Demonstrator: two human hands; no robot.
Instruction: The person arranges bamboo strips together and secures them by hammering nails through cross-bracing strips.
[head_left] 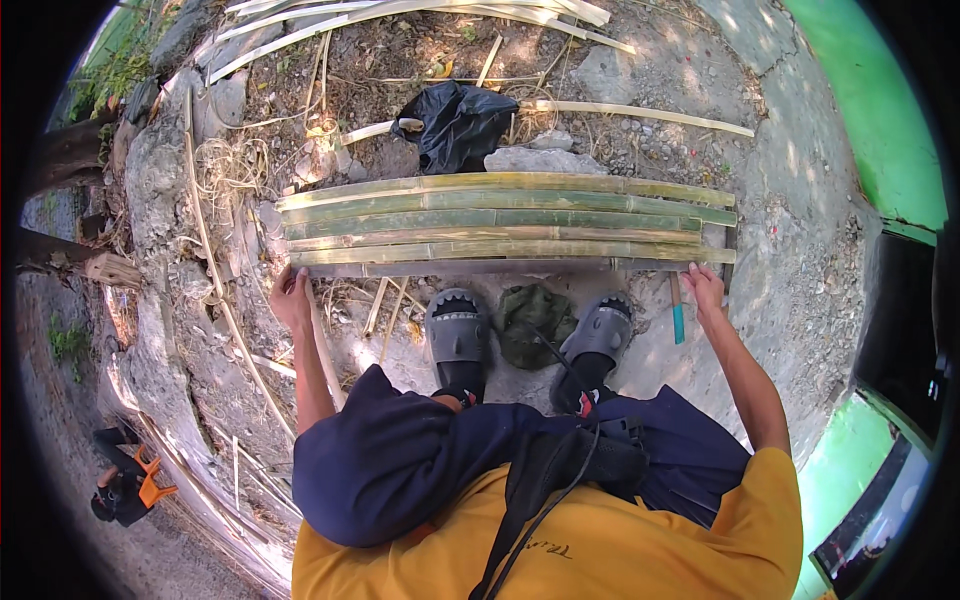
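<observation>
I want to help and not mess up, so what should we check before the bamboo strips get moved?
1. Left hand at the near edge's left end: ok.
2. Right hand at that edge's right end: ok.
3. Right ends of the bamboo strips lined up: not ok, some stop short.
4. Strips fastened together: cannot tell.
5. Gray slides off the strips: ok.
6. Ground between the slides clear: not ok, a dark green bundle lies there.

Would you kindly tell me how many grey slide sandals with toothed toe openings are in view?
2: a left sandal and a right sandal, worn either side of a crumpled dark-green fabric bundle.
</observation>
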